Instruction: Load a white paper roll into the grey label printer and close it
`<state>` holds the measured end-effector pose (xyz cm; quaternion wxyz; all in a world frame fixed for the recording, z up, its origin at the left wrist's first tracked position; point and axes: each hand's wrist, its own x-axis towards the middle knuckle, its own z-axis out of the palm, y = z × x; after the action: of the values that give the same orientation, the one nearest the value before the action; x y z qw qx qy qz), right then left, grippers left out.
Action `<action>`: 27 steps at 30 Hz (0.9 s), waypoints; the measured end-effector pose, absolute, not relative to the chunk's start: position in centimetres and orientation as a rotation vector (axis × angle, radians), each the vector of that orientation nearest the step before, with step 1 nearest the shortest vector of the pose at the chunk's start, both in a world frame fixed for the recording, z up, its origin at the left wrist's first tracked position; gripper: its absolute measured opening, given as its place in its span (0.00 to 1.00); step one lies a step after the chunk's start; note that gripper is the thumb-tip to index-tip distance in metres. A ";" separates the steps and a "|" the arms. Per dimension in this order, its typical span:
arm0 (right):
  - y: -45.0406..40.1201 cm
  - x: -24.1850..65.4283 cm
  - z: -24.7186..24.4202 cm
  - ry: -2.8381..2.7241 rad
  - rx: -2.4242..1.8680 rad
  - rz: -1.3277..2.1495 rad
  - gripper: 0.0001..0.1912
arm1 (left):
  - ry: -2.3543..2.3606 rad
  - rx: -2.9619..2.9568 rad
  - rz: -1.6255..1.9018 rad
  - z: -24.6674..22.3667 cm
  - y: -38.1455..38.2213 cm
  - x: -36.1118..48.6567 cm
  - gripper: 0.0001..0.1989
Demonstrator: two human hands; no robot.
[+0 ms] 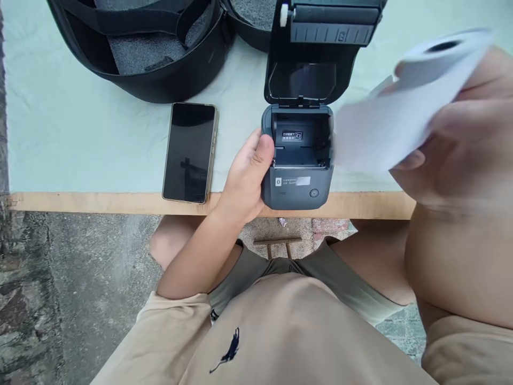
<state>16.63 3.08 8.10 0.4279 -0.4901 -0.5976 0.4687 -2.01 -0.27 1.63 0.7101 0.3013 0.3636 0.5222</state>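
Note:
A small dark grey label printer (pixel 298 190) has its black lid (pixel 310 75) swung up and back, showing a bare paper bay. Around the printer's left side wraps my left hand (pixel 250 174), its thumb along the upper edge. To the right, my right hand (pixel 460 133) is closed on a white paper roll (pixel 417 107), raised above the table. A loose end of the paper hangs toward the printer's right side. The right hand and paper are partly smeared by motion.
A smartphone (pixel 189 152) with a dark screen lies left of the printer, near the table's wooden front edge (pixel 100 202). Behind it stands an open black case (pixel 160 80) with grey foam and a strap. Pale green cloth (pixel 80 139) covers the table.

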 end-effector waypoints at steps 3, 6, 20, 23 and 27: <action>3.7 17.7 6.4 -1.358 -1.184 1.458 0.16 | 0.816 0.600 1.182 1.8 -0.3 -1.8 0.23; 3.4 18.1 4.6 -1.376 -1.121 1.358 0.15 | 0.840 0.599 1.174 1.9 -0.3 -1.7 0.25; 2.3 17.9 2.8 -2.139 -1.463 0.497 0.16 | 0.943 0.672 1.155 1.6 -0.3 -1.4 0.29; 2.3 17.9 2.4 -2.154 -1.480 0.563 0.23 | 0.899 0.666 1.160 1.5 -0.3 -1.5 0.26; 1.9 18.7 3.0 -2.119 -1.344 0.601 0.33 | 0.871 0.654 1.149 1.4 -0.1 -1.7 0.23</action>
<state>18.69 1.87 2.96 0.2772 -0.5004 -0.7892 0.2237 -1.71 -0.12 1.40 0.7027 0.2937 0.3916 0.5163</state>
